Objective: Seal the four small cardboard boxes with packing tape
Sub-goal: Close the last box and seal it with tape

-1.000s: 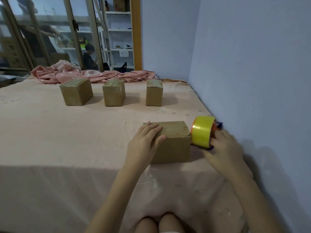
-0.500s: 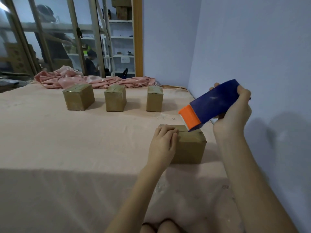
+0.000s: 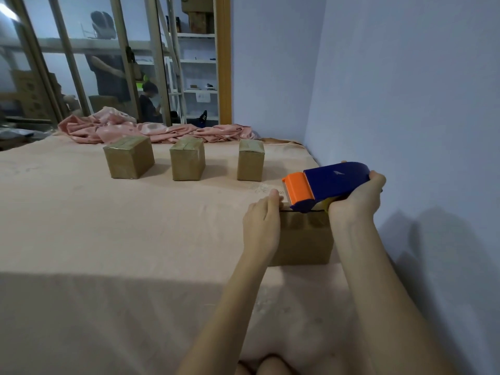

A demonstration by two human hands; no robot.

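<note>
The right hand (image 3: 357,197) has its grip curled round the back end of the blue tape dispenser (image 3: 335,180), fingers over the top and thumb side underneath, and the dispenser's orange front end (image 3: 297,188) sits down on the top of the nearest cardboard box (image 3: 303,239), near that top's far edge. A sliver of yellow tape roll (image 3: 328,203) shows under the blue shell just by the palm. The left hand (image 3: 261,226) lies against the box's left side with fingers fairly straight, their tips reaching over the top edge beside the orange end; it steadies the box rather than clasping it. This box stands on the pink sheet of the bed (image 3: 108,239), close to the bed's right edge, where the pale blue wall (image 3: 405,104) rises just beside it, so there is little spare room on that side. To the left the sheet runs wide and flat. Farther back, well apart from the hands, three more boxes stand in a row with gaps between them: the left box (image 3: 128,158), the middle box (image 3: 187,162) and the right box (image 3: 250,159), each with glossy tape across its top. Behind them a crumpled pink cloth (image 3: 151,128) lies along the bed's far edge, in front of the glass doors (image 3: 81,63).
</note>
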